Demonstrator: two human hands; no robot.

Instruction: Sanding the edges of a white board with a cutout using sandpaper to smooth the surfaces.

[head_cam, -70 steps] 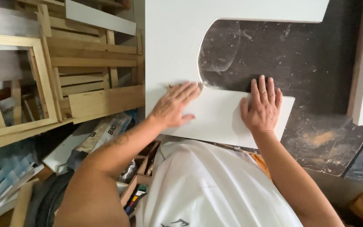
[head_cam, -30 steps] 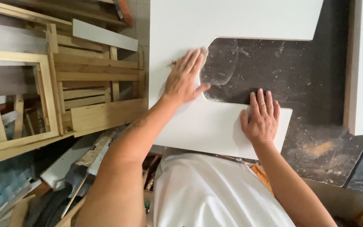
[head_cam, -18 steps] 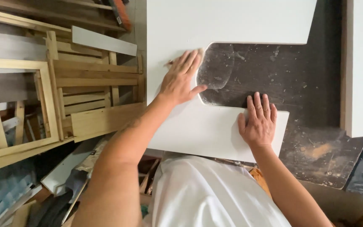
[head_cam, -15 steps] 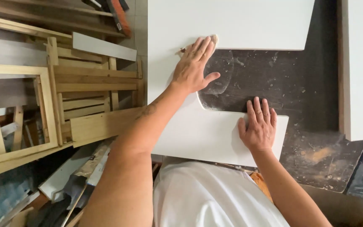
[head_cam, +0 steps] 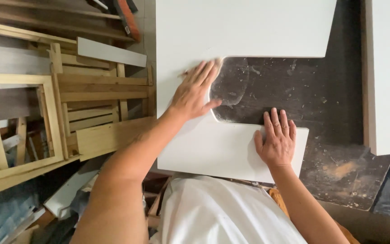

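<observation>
The left hand (head_cam: 194,92) has slid back down the white panel's (head_cam: 231,31) curved cutout edge — fingers flat, grasping nothing — while the right hand (head_cam: 276,140) stays pressed, open-palmed.

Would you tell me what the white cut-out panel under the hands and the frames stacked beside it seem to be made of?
The white C-shaped panel looks like painted or laminated board: smooth, matt, uniformly white, with a thin, paler cut edge. Which core it has cannot be told. The stacked pale frames look like bare softwood, with visible grain and no coating.
</observation>
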